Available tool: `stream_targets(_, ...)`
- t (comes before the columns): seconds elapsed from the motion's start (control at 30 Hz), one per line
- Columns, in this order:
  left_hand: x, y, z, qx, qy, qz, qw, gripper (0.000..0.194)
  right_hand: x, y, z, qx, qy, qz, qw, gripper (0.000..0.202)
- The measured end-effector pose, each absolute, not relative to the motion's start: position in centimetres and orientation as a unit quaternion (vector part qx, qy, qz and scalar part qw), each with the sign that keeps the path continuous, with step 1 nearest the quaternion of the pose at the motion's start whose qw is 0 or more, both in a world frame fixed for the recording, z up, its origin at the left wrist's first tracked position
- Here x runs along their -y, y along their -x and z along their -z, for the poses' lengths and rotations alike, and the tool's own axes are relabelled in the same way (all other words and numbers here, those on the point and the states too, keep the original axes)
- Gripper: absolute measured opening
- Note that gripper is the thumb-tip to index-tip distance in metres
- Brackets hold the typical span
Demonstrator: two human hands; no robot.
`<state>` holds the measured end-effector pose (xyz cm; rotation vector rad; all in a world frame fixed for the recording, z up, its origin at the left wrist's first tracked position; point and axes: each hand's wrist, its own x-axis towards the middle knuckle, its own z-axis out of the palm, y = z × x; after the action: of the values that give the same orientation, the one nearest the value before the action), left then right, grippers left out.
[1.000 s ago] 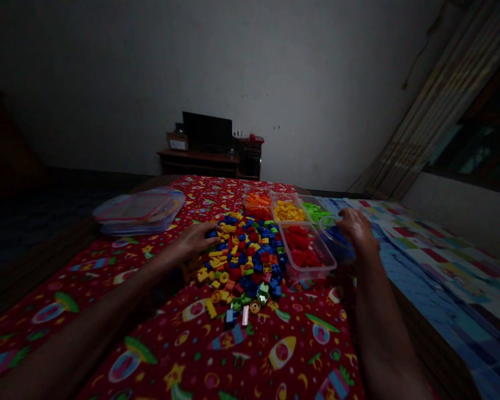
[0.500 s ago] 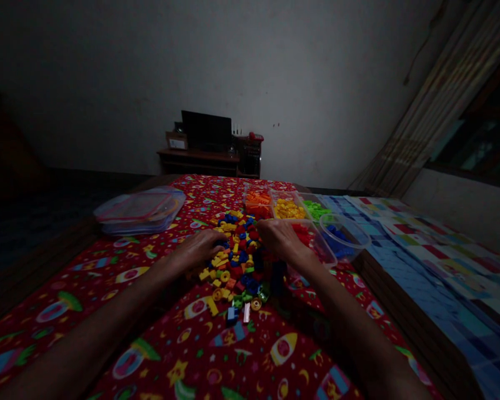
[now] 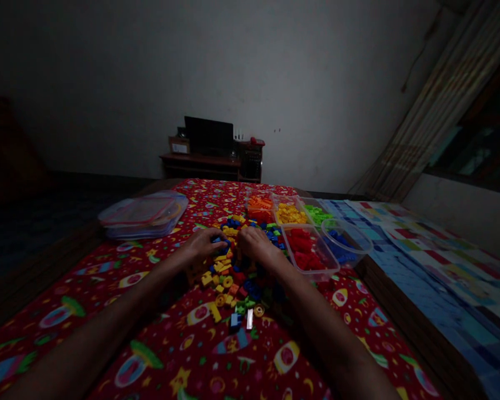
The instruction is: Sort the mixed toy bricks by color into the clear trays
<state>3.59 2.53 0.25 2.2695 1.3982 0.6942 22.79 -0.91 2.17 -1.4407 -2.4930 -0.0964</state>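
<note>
A mixed pile of plastic building bricks (image 3: 225, 266), mostly yellow, blue, red and green, lies on the red patterned cloth (image 3: 175, 339). At its left side, my left hand (image 3: 204, 244) is curled, with blue building bricks (image 3: 220, 243) at its thumb and fingers. My right hand (image 3: 253, 243) reaches into the middle of the pile, fingers bent down and pressed together. What its fingertips hold, if anything, is hidden behind the hand. Close by on the right, a clear tub of red bricks (image 3: 306, 250) stands beside a round clear tub of blue bricks (image 3: 344, 244).
Behind these stand clear tubs with orange bricks (image 3: 259, 206), yellow bricks (image 3: 290, 214) and green bricks (image 3: 317, 214). Stacked clear lids (image 3: 144, 214) lie on the left. A bed (image 3: 425, 250) adjoins the table on the right. A monitor (image 3: 208, 135) stands by the far wall.
My right hand has moved left and slightly down, from beside the red tub into the pile, uncovering the red bricks. My left hand has stayed almost in place. The view has shifted slightly.
</note>
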Motion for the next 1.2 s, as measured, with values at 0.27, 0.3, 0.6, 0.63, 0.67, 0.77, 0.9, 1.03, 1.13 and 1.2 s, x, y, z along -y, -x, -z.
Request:
stream_targets(0.27, -1.1, -5.1, -0.4, -0.491, -0.706, -0.315, 0.401, 0.046, 0.8, -22.6, -2.7, 0.856, 0.434, -0.062, 0.275, 0.023)
stream_targets(0.3, -0.9, -5.2, -0.3, -0.485, -0.69, -0.327, 0.427, 0.046, 0.9, -22.4, -2.7, 0.861, 0.421, -0.073, 0.277, 0.025)
stream_targets(0.6, 0.1, -6.5, -0.6, -0.446, -0.525, -0.412, 0.596, 0.022, 1.3, -23.3, -3.6, 0.853, 0.446, -0.086, 0.257, 0.016)
stream_targets(0.63, 0.1, -6.6, -0.9, -0.444, -0.507, -0.424, 0.605, 0.019, 1.2, -23.5, -3.9, 0.847, 0.455, -0.083, 0.261, 0.017)
stream_targets(0.67, 0.1, -6.7, -1.1, -0.445, -0.49, -0.436, 0.609, 0.016, 1.2, -23.6, -4.0, 0.841, 0.463, -0.082, 0.269, 0.018)
stream_targets(0.77, 0.3, -7.0, -1.4, -0.455, -0.466, -0.456, 0.607, 0.014, 1.2, -23.6, -4.0, 0.834, 0.455, -0.105, 0.295, 0.021)
stream_targets(0.9, 0.8, -7.5, -1.2, -0.45, -0.479, -0.46, 0.597, 0.026, 1.7, -22.7, -2.9, 0.855, 0.41, -0.127, 0.291, 0.03)
stream_targets(1.03, 0.9, -8.1, -0.6, -0.431, -0.488, -0.465, 0.599, 0.043, 1.9, -22.6, -2.7, 0.861, 0.41, -0.101, 0.282, 0.019)
stream_targets(1.13, 0.4, -7.7, -0.5, -0.4, -0.498, -0.468, 0.611, 0.044, 1.3, -24.1, -4.0, 0.854, 0.427, -0.081, 0.287, 0.014)
stream_targets(1.2, -0.2, -6.7, -0.8, -0.405, -0.539, -0.486, 0.556, 0.045, 0.7, -26.1, -5.2, 0.833, 0.462, -0.054, 0.3, 0.016)
